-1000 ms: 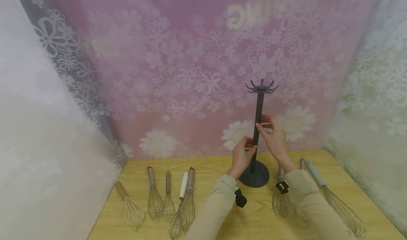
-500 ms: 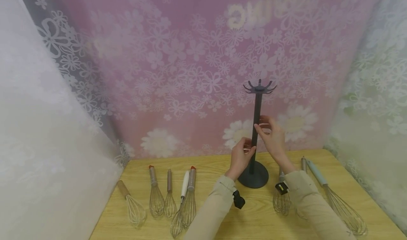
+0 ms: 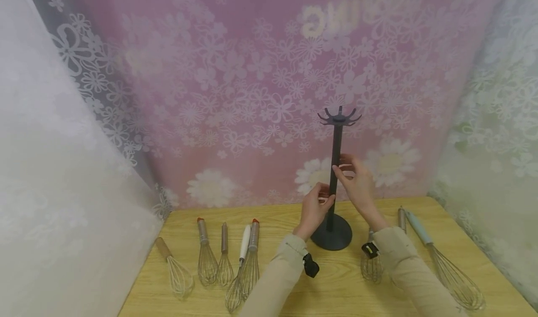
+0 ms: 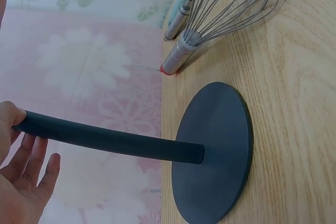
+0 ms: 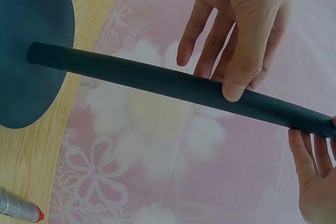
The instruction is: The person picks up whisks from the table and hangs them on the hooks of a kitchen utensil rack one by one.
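A black stand (image 3: 335,149) with a round base (image 3: 332,235) and a ring of upturned hooks (image 3: 339,117) on top stands near the back of the wooden table. Low on its pole, my left hand (image 3: 313,209) pinches from the left, thumb in front. Higher up, my right hand (image 3: 359,181) grips the pole from the right. In the right wrist view the left hand's thumb (image 5: 236,85) presses along the pole, while the right hand (image 5: 317,187) is partly cut off by the frame edge. The hooks carry nothing.
Several whisks lie left of the stand, among them a wooden-handled whisk (image 3: 172,270) and a white-handled whisk (image 3: 243,254). On the right lie a blue-handled whisk (image 3: 443,265) and others partly under my right sleeve. A flowered pink curtain (image 3: 252,97) hangs behind the table (image 3: 277,219).
The stand has shifted a little to the left and slightly nearer, with both hands moving along on its pole. The whisks have stayed where they lay.
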A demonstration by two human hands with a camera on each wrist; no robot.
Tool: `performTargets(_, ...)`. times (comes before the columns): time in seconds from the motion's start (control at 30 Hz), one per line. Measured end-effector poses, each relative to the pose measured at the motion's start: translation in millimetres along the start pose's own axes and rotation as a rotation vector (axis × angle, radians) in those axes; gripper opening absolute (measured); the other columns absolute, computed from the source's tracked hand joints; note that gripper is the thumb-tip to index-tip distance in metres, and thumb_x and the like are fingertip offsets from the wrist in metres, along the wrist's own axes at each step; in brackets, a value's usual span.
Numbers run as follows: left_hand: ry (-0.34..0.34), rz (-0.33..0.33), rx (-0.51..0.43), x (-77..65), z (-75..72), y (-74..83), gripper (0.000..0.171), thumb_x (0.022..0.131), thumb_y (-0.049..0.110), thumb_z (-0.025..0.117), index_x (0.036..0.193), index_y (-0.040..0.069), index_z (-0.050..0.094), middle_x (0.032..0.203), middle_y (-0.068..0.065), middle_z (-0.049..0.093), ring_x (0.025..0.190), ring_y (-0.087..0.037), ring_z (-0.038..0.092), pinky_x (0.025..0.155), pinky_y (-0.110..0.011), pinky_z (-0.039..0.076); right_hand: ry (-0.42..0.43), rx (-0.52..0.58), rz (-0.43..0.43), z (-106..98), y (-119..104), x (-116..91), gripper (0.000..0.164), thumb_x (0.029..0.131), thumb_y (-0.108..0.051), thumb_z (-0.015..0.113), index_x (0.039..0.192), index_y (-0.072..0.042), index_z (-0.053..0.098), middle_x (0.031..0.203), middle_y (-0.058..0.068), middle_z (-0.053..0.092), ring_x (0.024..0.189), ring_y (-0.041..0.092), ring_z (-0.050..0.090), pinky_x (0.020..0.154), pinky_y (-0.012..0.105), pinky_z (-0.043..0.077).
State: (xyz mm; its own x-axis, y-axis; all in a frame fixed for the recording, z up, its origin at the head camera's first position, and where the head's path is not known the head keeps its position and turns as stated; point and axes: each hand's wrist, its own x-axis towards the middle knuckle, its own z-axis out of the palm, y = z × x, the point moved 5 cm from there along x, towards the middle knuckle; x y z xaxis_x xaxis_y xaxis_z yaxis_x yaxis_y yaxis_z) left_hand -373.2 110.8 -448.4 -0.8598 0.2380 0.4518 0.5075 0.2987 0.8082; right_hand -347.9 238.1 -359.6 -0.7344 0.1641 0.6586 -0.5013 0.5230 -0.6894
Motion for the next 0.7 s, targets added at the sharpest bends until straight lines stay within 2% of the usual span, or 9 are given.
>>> performTargets(0.23,0.026,0.085,0.042,-3.8,-4.7,-0.1,0.023,0.097,0.014,0.07,0.118,0.008,0.063,0.109,-0.007,0.071,0.094,-0.013,0.071,0.083,-0.025,0.059,-0.008,0.029,0.002,4,-3,-2,0.037,0.097,-0.014,0.071,0.13,-0.003,0.061,0.117,0.019,0.068,0.098,0.033,0.067,0.075,0.002,0.047)
performTargets(0.47,0.0,0.034,0.017,-6.0,-9.0,0.2,0.022,0.099,0.017,0.068,0.12,0.01,0.064,0.112,-0.006,0.071,0.098,-0.013,0.07,0.088,-0.03,0.059,-0.005,0.025,-0.022,7,-8,-3,0.035,0.096,-0.012,0.071,0.128,-0.002,0.062,0.114,0.019,0.068,0.096,0.034,0.067,0.075,0.002,0.047)
performTargets(0.7,-0.001,0.017,0.016,-8.5,-13.0,-2.0,0.023,0.099,0.018,0.068,0.12,0.011,0.064,0.112,-0.006,0.071,0.099,-0.014,0.07,0.09,-0.033,0.059,-0.009,0.046,-0.042,9,-13,-6,0.035,0.096,-0.012,0.072,0.128,-0.001,0.062,0.113,0.019,0.068,0.095,0.035,0.068,0.074,0.002,0.047)
